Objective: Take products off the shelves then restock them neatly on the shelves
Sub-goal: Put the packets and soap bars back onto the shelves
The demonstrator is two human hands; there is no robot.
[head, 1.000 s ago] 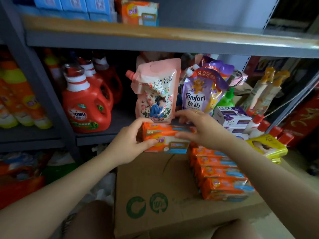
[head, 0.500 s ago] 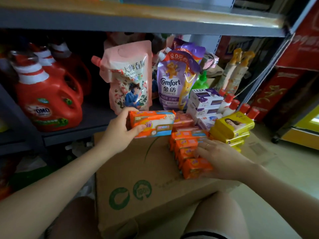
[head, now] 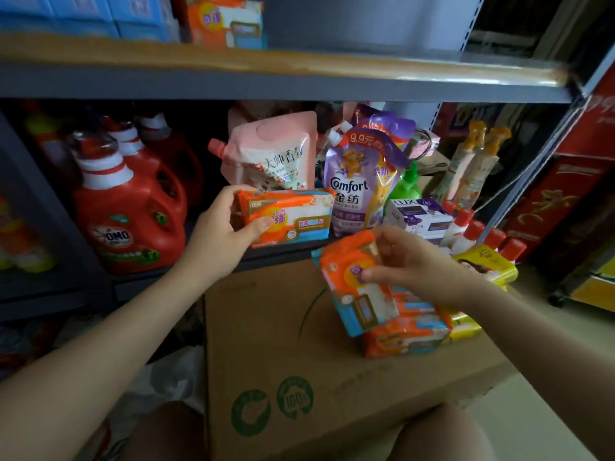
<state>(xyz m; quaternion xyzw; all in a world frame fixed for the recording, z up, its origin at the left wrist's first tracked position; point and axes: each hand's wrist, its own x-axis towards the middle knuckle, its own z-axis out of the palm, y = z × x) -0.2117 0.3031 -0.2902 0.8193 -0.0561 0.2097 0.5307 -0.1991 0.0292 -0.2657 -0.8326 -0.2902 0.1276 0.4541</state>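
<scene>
from the head view i see my left hand (head: pixel 219 234) gripping an orange soap pack (head: pixel 289 216), thumb on its front, fingers curled over its top edge, held up in front of the pink pouch (head: pixel 271 154) and the comfort pouch (head: pixel 361 181) on the shelf (head: pixel 283 78). my right hand (head: pixel 412 261) pinches a second soap pack (head: pixel 356 287), tilted, above the row of orange packs (head: pixel 406 334) lying on the cardboard box (head: pixel 299 361). red omo jugs (head: pixel 129 211) stand on the shelf to the left. lux boxes (head: pixel 416 214) and yellow packs (head: pixel 489 264) sit to the right of the box.
</scene>
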